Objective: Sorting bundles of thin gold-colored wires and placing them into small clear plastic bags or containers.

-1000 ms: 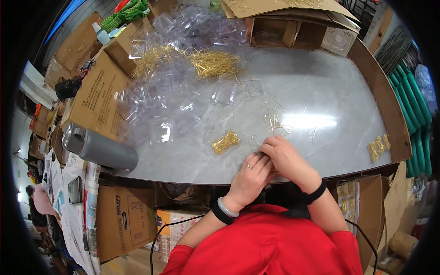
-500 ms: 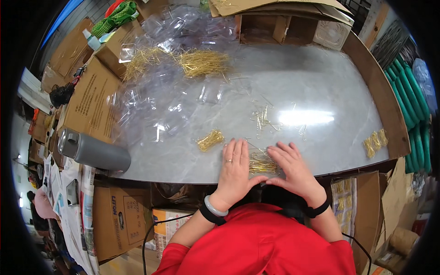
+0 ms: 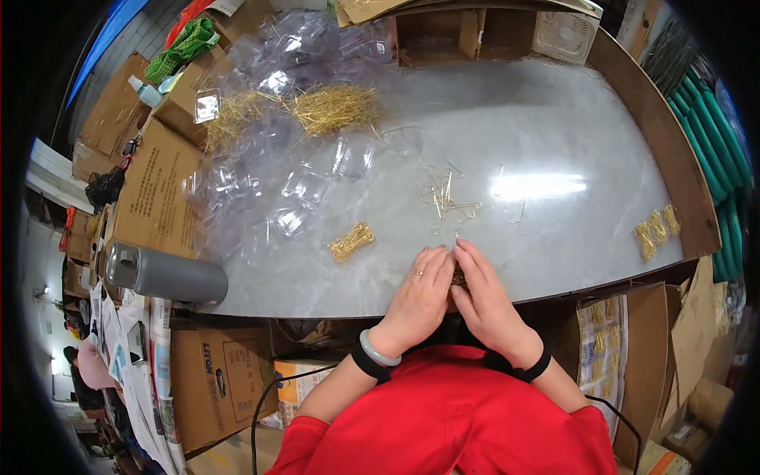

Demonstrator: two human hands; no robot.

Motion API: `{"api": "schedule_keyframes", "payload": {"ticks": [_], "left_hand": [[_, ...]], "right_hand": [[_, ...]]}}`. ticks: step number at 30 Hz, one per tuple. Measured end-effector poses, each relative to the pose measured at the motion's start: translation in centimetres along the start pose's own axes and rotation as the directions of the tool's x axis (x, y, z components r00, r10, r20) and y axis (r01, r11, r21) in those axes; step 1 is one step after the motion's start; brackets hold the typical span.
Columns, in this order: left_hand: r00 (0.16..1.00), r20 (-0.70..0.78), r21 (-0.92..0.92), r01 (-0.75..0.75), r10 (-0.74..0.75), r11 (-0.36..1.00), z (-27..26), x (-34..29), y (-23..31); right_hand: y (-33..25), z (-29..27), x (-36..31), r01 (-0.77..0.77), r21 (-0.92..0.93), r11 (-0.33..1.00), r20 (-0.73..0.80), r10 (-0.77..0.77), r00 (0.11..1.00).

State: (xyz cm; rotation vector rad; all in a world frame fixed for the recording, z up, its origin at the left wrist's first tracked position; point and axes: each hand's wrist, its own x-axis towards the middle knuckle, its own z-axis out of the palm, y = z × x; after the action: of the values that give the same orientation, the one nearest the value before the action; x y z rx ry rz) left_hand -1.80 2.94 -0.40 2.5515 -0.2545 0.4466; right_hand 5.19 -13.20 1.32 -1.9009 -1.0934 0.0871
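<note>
We cup wires (image 3: 458, 275) between left hand (image 3: 418, 290) and right hand (image 3: 489, 304), grip closed on them; gold bundle (image 3: 351, 241) sits left on desk (image 3: 570, 245).

The wire bundles (image 3: 351, 241) are gold, the tabletop (image 3: 570, 119) marbled grey.

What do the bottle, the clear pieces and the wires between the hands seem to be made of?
Bottle: perhaps coated metal, matte grey; soft highlights.
Clear pieces: likely plastic, glossy; see-through with bright reflections.
Wires: probably metal, gold-brown; thin strands, mostly hidden, finish uncertain.
</note>
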Motion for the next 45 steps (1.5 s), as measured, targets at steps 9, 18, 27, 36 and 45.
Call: {"api": "schedule_keyframes", "payload": {"ticks": [9, 18, 27, 36, 45], "left_hand": [[0.995, -0.06, -0.269, 0.064, -0.083, 0.961, -0.5, -0.8, 0.0], [0.984, -0.1, -0.223, 0.121, -0.147, 0.967, -2.3, -1.6, 0.5], [0.949, -0.196, 0.167, 0.283, -0.249, 0.945, -1.0, -3.9, 2.1], [0.958, -0.141, 0.01, 0.255, -0.251, 0.967, 0.1, -2.8, 2.4], [0.949, -0.092, -0.267, 0.268, -0.302, 0.926, 0.5, -1.0, 2.8]], "right_hand": [[1.3, -2.1, 1.2, 0.144, -0.248, 0.958, 0.141, -0.112, 0.984], [1.4, -2.2, 0.9, 0.176, -0.177, 0.968, 0.186, -0.143, 0.972], [0.3, 0.8, 0.5, 0.141, -0.46, 0.877, 0.074, -0.12, 0.99], [0.5, 0.2, 0.8, 0.16, -0.365, 0.917, 0.077, -0.141, 0.987], [0.8, -1.6, 1.6, 0.223, -0.103, 0.969, 0.163, -0.205, 0.965]]}}
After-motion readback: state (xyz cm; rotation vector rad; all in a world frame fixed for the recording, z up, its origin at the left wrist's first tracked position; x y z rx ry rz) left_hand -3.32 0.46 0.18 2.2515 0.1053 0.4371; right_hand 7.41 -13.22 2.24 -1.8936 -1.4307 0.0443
